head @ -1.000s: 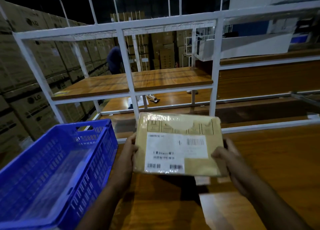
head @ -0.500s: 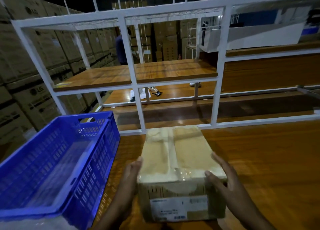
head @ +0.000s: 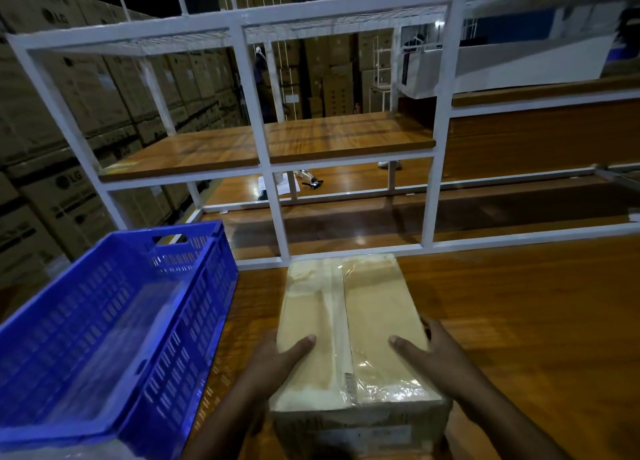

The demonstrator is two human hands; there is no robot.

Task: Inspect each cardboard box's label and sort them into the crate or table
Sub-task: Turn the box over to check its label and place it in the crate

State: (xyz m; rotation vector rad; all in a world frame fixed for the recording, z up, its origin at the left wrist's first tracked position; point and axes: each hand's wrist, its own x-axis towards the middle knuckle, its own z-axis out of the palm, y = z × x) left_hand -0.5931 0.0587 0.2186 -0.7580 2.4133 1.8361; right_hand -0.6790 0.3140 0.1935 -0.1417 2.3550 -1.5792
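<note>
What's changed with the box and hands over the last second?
The cardboard box was tipped from label-up to flat on the table, label now on its near side. The left hand and right hand went on holding its sides. The blue crate stayed put.

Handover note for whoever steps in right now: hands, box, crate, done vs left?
Left hand: grips the cardboard box at its left side, thumb on top.
Right hand: grips the box's right side, thumb on top.
Box: taped top up, on or just above the wooden table, right of the blue crate; its label faces the person on the near side.
Crate: no boxes visible inside.
Done: box appears headed for the table, hands not yet off.
Left: let go, then inspect any further boxes; none in view.
</note>
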